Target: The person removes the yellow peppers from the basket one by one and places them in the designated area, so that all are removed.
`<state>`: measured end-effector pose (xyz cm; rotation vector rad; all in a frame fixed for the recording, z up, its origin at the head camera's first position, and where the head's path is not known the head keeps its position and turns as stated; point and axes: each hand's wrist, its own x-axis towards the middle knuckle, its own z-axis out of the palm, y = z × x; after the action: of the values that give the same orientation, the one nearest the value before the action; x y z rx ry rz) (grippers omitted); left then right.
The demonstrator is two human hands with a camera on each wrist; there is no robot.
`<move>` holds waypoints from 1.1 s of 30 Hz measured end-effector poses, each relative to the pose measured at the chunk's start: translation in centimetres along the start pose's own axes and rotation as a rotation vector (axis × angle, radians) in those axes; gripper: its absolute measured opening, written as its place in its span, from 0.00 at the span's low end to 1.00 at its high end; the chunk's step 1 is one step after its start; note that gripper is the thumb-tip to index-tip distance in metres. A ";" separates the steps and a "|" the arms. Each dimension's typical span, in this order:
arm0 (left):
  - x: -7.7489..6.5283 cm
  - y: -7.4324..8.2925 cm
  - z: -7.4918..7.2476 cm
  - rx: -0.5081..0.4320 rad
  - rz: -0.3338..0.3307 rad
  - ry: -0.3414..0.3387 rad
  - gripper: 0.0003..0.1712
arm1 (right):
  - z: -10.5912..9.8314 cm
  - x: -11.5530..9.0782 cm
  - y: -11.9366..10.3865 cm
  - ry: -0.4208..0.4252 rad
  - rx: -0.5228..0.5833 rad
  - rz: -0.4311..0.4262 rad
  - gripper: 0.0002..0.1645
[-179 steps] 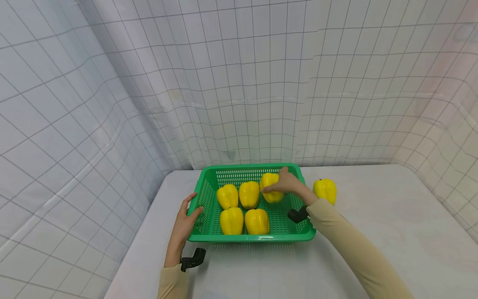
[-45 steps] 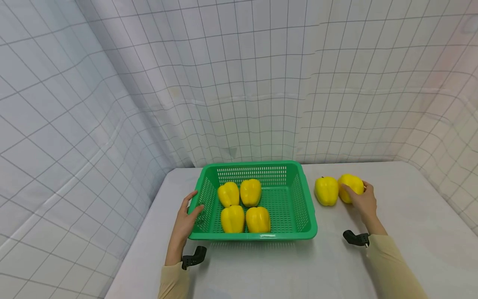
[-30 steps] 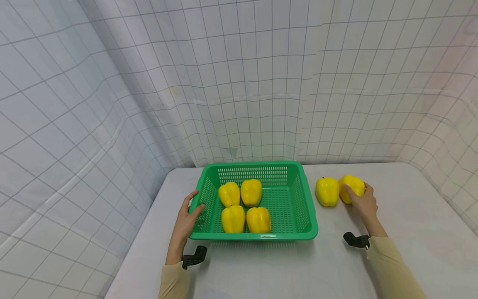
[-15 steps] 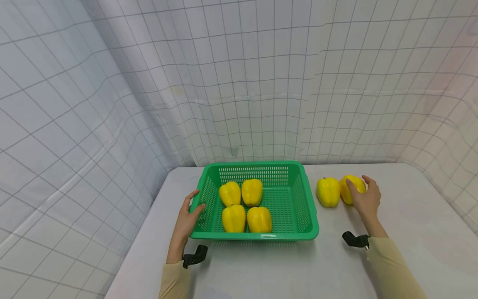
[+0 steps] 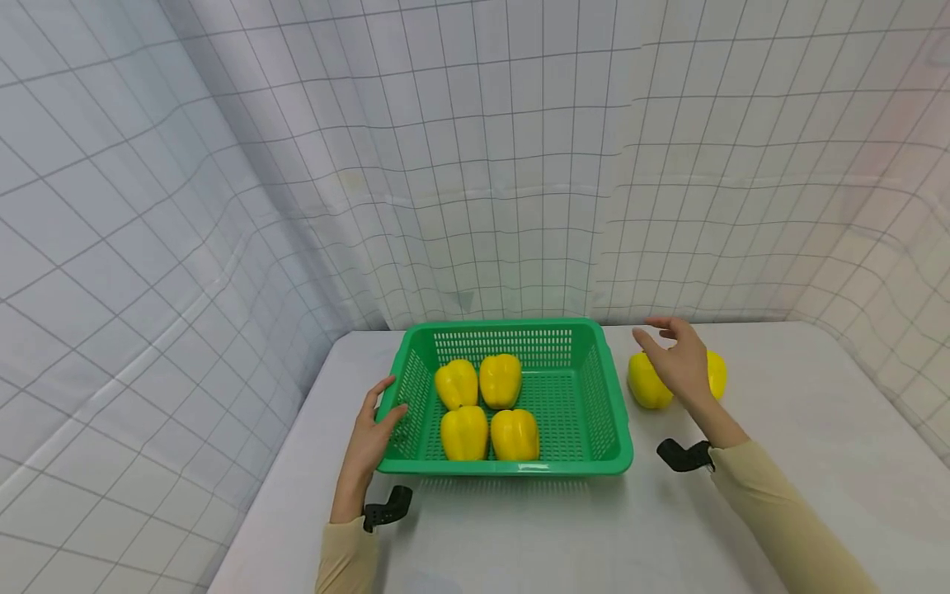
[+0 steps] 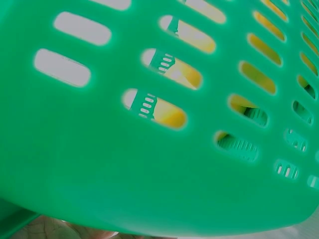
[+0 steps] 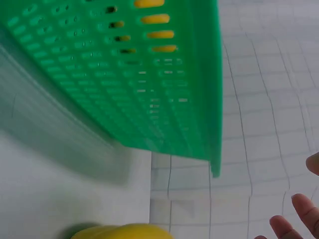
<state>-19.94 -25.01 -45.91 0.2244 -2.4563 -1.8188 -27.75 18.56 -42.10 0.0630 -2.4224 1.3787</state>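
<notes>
A green slotted basket [image 5: 614,429] stands on the white table and holds four yellow peppers [image 5: 490,408] in two rows. My left hand [image 5: 374,421] lies flat against the basket's left wall, its thumb on the rim. The left wrist view shows that wall [image 6: 99,159] very close, with yellow peppers [image 6: 172,115] visible through the slots. Two more yellow peppers [image 5: 646,389] [image 5: 717,373] sit on the table right of the basket. My right hand [image 5: 677,356] hovers just above them, fingers spread and holding nothing. In the right wrist view its fingertips [image 7: 301,209] show beside the basket [image 7: 124,74], and a pepper [image 7: 124,231] lies below.
A white gridded curtain [image 5: 519,165] closes in the table's back and both sides. The table [image 5: 801,429] stretches out to the right of the peppers and in front of the basket. Black camera mounts [image 5: 386,509] [image 5: 681,455] sit on both wrists.
My right hand has let go of the far right pepper, risen and moved left over the two table peppers. Six seconds ago it gripped that pepper inside the basket. The left hand stayed put.
</notes>
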 end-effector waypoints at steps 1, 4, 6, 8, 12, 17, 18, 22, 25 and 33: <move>0.0 0.0 0.0 -0.001 -0.001 -0.001 0.31 | 0.3 0.0 -0.6 -0.045 -0.008 -0.017 0.28; 0.0 0.0 -0.1 0.004 0.000 0.000 0.31 | 1.1 0.0 -2.2 -0.176 -0.054 -0.072 0.28; 0.0 0.0 -0.1 0.007 0.000 0.001 0.31 | 1.6 -0.1 -3.4 -0.265 -0.073 -0.091 0.27; 0.0 0.0 -0.1 0.011 0.001 0.004 0.31 | 2.2 -0.2 -4.4 -0.353 -0.096 -0.104 0.28; 0.0 0.1 -0.1 0.009 -0.002 0.006 0.31 | 3.4 -0.5 -6.0 -0.523 -0.111 -0.114 0.29; -0.1 0.1 0.0 0.006 -0.004 0.004 0.31 | 5.0 -0.8 -7.1 -0.718 -0.125 -0.107 0.32; -0.1 0.1 0.0 0.008 -0.005 0.005 0.31 | 5.4 -0.8 -7.2 -0.756 -0.136 -0.103 0.33; -0.1 0.1 0.0 0.013 -0.007 0.007 0.31 | 6.7 -0.8 -7.7 -0.904 -0.192 -0.081 0.37; 0.0 0.1 0.1 0.013 -0.006 0.005 0.31 | 7.6 -0.8 -7.8 -0.987 -0.224 -0.064 0.41; 0.1 -0.1 0.1 0.017 -0.010 0.007 0.31 | 10.3 -0.5 -7.7 -1.106 -0.322 -0.013 0.49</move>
<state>-20.08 -24.92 -46.00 0.2439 -2.4715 -1.7986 -28.55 5.82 -40.69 0.9852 -3.4525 1.0376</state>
